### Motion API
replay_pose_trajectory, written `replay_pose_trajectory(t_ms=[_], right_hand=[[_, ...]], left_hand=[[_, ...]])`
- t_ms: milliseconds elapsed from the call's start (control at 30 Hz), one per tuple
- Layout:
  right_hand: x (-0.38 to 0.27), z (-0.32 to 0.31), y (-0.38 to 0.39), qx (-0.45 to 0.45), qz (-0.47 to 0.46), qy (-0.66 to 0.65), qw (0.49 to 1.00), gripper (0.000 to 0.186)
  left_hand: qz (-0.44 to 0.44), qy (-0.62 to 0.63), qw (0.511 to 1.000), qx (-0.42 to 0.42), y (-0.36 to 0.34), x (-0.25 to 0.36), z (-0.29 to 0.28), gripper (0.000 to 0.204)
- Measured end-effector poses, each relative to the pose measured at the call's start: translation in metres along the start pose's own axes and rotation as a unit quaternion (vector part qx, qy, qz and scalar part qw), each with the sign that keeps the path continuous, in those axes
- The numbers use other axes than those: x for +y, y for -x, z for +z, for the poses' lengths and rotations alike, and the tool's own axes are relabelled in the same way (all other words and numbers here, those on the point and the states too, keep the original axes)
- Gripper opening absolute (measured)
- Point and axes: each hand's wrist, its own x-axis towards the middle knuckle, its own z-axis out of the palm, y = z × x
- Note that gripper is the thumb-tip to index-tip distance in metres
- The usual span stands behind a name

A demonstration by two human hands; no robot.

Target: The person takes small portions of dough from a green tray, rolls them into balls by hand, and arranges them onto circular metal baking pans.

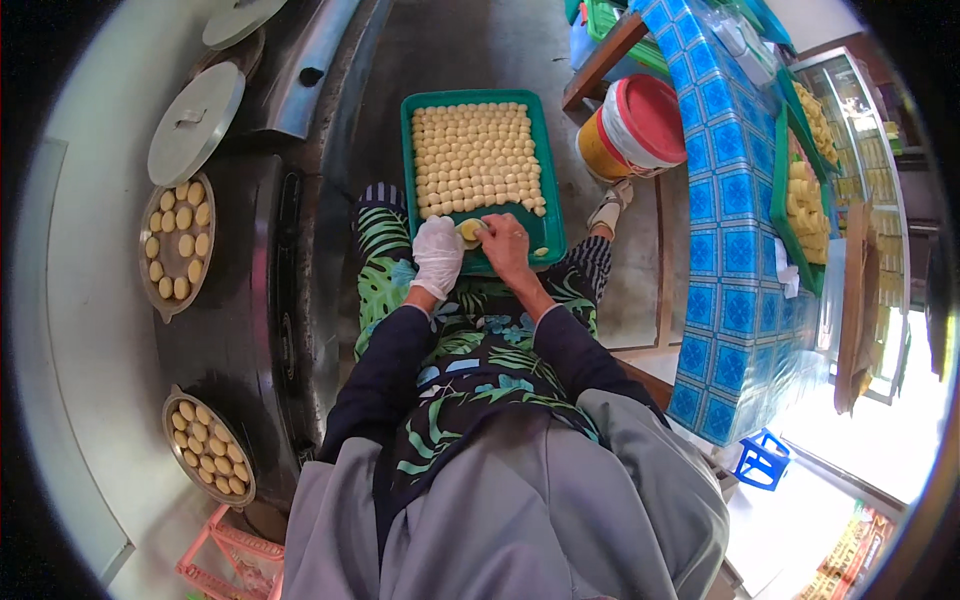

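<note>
A flattened, yellowish piece of dough (468,229) is between my two hands over the near end of a green tray (408,150). My left hand (438,254), in a clear plastic glove, is closed at the dough's left edge. From the right, the bare fingers of my right hand (506,246) pinch it. Rows of small pale dough balls (475,155) fill the far part of the tray. A small bit of dough (541,252) lies near the tray's right corner.
On the left, a dark stove (225,260) carries two round pans (205,258) (172,440) of round pieces, with metal lids (200,120) farther back. A red-lidded bucket (632,125) and a table with blue checked cloth (715,200) stand on the right.
</note>
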Motion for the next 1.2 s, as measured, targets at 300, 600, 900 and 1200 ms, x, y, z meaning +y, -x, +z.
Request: replay_pose_trajectory(t_ms=[300, 600, 900, 1200], right_hand=[[0.007, 0.004, -0.002, -0.043, 0.027, 0.021, 0.999, 0.023], [-0.002, 0.005, 0.006, -0.04, -0.02, 0.016, 0.999, 0.027], [-0.006, 0.003, -0.001, -0.131, 0.009, -0.02, 0.991, 0.029], [0.002, 0.009, -0.006, -0.052, 0.038, -0.058, 0.996, 0.02]], left_hand=[[-0.101, 0.259, 0.96, -0.017, 0.001, 0.006, -0.007, 0.032], [-0.151, 0.273, 0.949, -0.032, 0.003, -0.006, 0.008, 0.051], [-0.112, 0.179, 0.972, -0.102, -0.02, 0.003, 0.002, 0.031], [-0.022, 0.06, 0.994, -0.09, -0.027, 0.009, -0.033, 0.017]])
